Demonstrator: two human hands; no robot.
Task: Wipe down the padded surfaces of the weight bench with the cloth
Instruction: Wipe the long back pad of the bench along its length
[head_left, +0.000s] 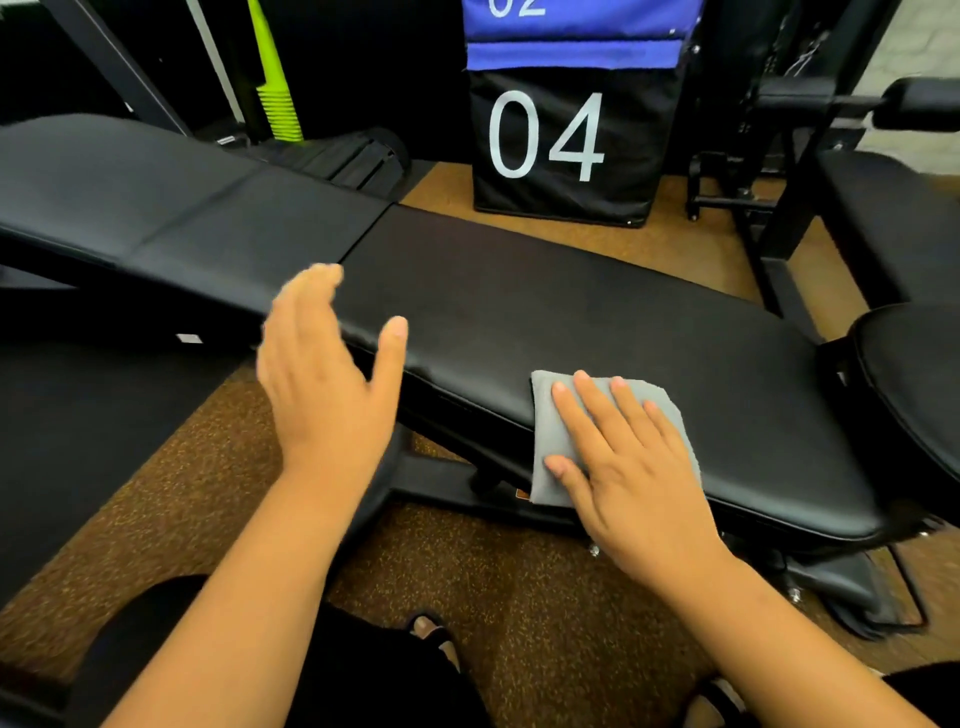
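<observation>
Head view, looking down on a long black padded vinyl weight bench. Right hand flat on a folded grey cloth, fingers straight and slightly spread, pressing the cloth onto the near edge of the seat pad. Cloth poking out beyond the fingertips and off to the thumb side, lower corner draped over the pad's front edge. Bare black vinyl stretching away ahead of the fingertips and out past the little finger.

Left hand up in the air, a touch blurred, fingers straight and together, thumb swung wide, holding nothing. Hovering over the near edge of the bench, well apart from the cloth, on the thumb side of the right hand. Seam between seat pad and raised black backrest pad just ahead of the left fingertips.

Far beyond the right fingertips, a black soft box with a white "04", standing on the floor behind the bench, a blue box stacked on top. Lime-green plastic strip upright beyond the left fingertips. Speckled brown rubber floor under both wrists. Round black pad off past the right little finger, at the bench's end. Sandalled toes down between the forearms.
</observation>
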